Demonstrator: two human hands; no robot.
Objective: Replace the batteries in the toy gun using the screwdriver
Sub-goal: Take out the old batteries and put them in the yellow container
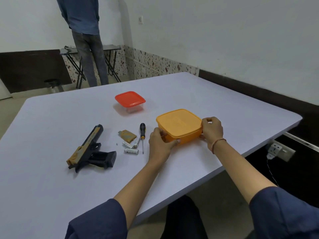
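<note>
A black and tan toy gun lies on its side on the table, its grip compartment open. Beside it lie the tan battery cover, a tiny screw and three loose batteries. A black-handled screwdriver lies just right of them. My left hand grips the near left corner of a lidded orange box. My right hand grips the box's right corner, fingers curled over the lid's edge.
A small clear container with a red lid stands farther back on the white table. A person stands by a folding table near the far wall. A wall socket sits low at right, past the table's edge.
</note>
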